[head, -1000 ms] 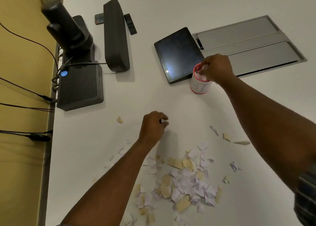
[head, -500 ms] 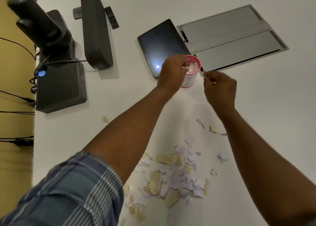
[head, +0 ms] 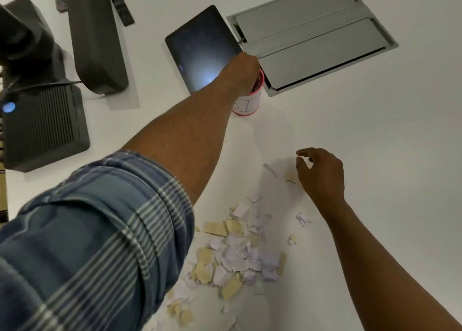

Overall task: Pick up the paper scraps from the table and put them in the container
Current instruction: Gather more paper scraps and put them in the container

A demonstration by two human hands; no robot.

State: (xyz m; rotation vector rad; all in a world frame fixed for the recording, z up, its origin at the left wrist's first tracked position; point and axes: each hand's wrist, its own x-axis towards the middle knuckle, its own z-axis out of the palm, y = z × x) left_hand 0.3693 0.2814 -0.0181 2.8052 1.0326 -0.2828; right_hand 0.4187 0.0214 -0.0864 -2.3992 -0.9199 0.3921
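Note:
A small white container (head: 247, 106) with a pink rim stands in front of the tablet. My left hand (head: 243, 71) reaches over it with the fingertips dipped inside its mouth, so what they hold is hidden. A pile of white and tan paper scraps (head: 240, 250) lies on the white table (head: 375, 143) near me. My right hand (head: 321, 173) hovers low over the table right of the pile, fingers apart and empty. Just to its left lie a tan scrap (head: 290, 177) and a white scrap (head: 270, 169). More loose bits (head: 300, 218) lie beside my right wrist.
A dark tablet (head: 202, 53) lies behind the container, and a grey metal hatch (head: 312, 35) is set into the table to its right. A dark speaker bar (head: 96, 38), a black box with a blue light (head: 42, 123) and a remote (head: 121, 6) stand at the left.
My left hand went from the scraps up to the container and now dips into it. My right hand left the container and came down to the loose scraps on the right.

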